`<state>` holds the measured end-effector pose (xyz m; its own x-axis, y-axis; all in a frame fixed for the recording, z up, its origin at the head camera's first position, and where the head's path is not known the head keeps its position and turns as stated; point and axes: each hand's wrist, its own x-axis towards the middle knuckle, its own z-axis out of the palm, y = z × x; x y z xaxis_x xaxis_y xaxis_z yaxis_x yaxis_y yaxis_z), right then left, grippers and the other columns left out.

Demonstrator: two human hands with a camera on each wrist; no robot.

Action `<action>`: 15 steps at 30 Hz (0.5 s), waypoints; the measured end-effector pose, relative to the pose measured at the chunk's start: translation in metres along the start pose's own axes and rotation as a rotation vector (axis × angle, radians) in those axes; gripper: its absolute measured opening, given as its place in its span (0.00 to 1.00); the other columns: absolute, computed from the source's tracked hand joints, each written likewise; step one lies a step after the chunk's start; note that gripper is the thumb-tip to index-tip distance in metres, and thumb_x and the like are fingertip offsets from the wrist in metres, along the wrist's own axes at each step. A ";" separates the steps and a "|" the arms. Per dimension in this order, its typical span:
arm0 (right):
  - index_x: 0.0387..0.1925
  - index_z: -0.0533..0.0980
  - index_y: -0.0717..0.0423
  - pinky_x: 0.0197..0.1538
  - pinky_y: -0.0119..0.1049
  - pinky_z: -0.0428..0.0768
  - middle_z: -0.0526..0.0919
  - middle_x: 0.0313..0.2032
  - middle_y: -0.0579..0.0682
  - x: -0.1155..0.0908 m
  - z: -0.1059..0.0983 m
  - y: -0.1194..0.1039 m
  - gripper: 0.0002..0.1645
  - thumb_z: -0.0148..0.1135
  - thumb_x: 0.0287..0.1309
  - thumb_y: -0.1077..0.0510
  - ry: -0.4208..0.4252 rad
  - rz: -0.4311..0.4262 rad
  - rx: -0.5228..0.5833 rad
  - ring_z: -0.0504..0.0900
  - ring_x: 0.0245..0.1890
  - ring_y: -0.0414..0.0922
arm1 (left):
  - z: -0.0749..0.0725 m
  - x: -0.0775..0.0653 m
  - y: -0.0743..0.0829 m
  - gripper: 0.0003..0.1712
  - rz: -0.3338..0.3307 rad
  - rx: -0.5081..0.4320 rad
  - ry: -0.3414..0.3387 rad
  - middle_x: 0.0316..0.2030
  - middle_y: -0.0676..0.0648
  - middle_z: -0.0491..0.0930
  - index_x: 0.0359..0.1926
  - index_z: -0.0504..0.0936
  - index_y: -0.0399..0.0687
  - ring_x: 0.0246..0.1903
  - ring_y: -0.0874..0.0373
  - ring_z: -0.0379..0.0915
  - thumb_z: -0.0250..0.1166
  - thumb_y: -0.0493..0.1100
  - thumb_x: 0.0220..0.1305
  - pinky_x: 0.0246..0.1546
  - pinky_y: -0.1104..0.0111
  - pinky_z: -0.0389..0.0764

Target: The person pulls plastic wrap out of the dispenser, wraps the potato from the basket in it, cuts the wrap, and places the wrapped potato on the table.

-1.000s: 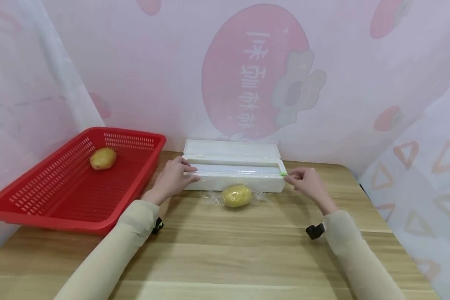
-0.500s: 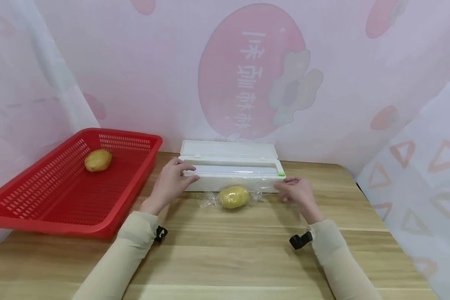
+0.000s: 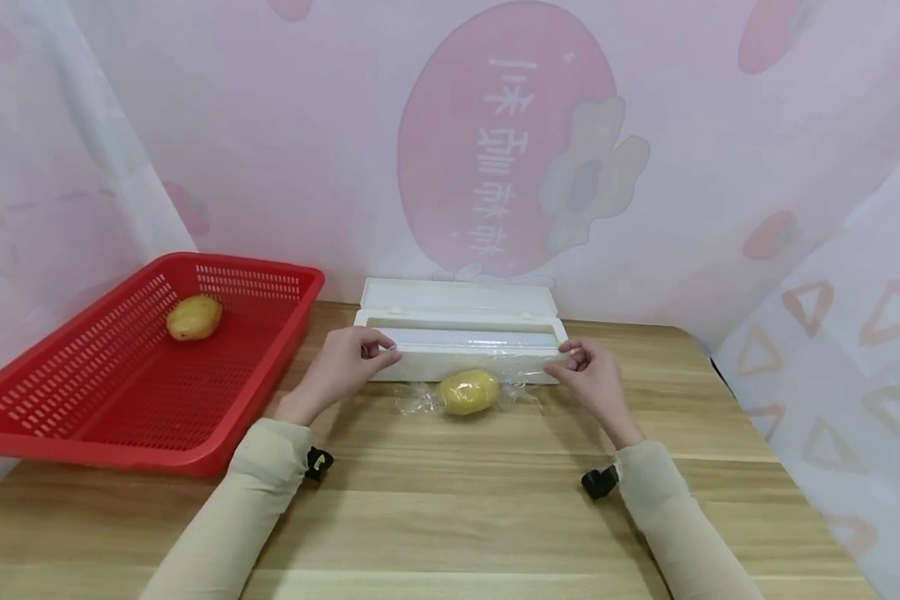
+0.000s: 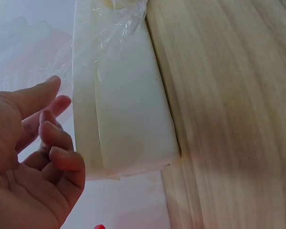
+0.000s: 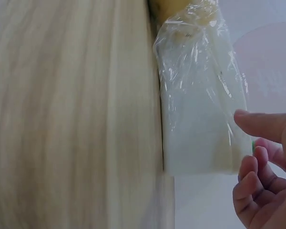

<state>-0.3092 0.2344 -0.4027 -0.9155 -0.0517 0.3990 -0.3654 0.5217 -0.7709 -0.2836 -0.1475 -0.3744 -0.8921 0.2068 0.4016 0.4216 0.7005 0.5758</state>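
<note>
A white cling film box (image 3: 450,367) stands at the back of the table with its lid up and a film roll inside. In front of it lies a yellow potato (image 3: 468,392) wrapped in clear film (image 5: 188,62), which spreads over the box front. My left hand (image 3: 347,358) is at the box's left end, thumb and forefinger apart; film shows near the thumb tip (image 4: 52,80), contact unclear. At the right end is my right hand (image 3: 588,377), thumb and forefinger apart, the forefinger near a small green piece (image 5: 253,145). Its other fingers are bent and hold nothing visible.
A red plastic basket (image 3: 258,400) stands to the left on the wooden table (image 3: 450,500). Inside it lies another potato (image 3: 194,317). Behind the box hangs a pink printed cloth (image 3: 307,167), and pale cloth covers the right side too.
My right hand has moved left from beyond the box's right end to its front corner, then slightly up at the edge. The left hand stays near the left end. Box and potatoes have not moved.
</note>
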 end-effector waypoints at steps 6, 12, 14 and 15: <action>0.37 0.82 0.62 0.26 0.30 0.70 0.76 0.22 0.51 0.006 0.000 0.003 0.14 0.77 0.48 0.66 0.032 -0.147 -0.088 0.72 0.22 0.44 | -0.002 0.001 -0.002 0.08 0.002 -0.012 -0.016 0.21 0.54 0.76 0.37 0.88 0.45 0.25 0.58 0.69 0.72 0.45 0.61 0.29 0.63 0.72; 0.30 0.86 0.62 0.25 0.31 0.69 0.76 0.23 0.50 0.011 -0.001 0.005 0.07 0.77 0.46 0.67 0.058 -0.313 -0.178 0.71 0.22 0.42 | -0.002 0.002 -0.004 0.09 -0.012 -0.021 -0.035 0.22 0.54 0.77 0.38 0.88 0.45 0.26 0.58 0.71 0.72 0.45 0.61 0.30 0.63 0.73; 0.28 0.87 0.62 0.25 0.30 0.69 0.77 0.25 0.51 0.013 -0.003 0.005 0.05 0.77 0.46 0.67 0.064 -0.307 -0.166 0.71 0.22 0.43 | -0.003 0.002 -0.004 0.09 -0.017 -0.026 -0.043 0.23 0.54 0.78 0.38 0.88 0.45 0.26 0.58 0.71 0.72 0.45 0.61 0.30 0.63 0.73; 0.27 0.86 0.62 0.25 0.30 0.69 0.77 0.27 0.52 0.013 -0.004 0.004 0.05 0.77 0.46 0.66 0.055 -0.293 -0.153 0.71 0.22 0.43 | -0.003 0.002 -0.004 0.09 -0.019 -0.027 -0.046 0.23 0.54 0.78 0.38 0.88 0.45 0.26 0.58 0.72 0.72 0.45 0.61 0.30 0.63 0.74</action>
<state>-0.3217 0.2393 -0.3989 -0.7630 -0.1749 0.6223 -0.5788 0.6135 -0.5373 -0.2862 -0.1519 -0.3735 -0.9063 0.2255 0.3573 0.4081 0.6862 0.6021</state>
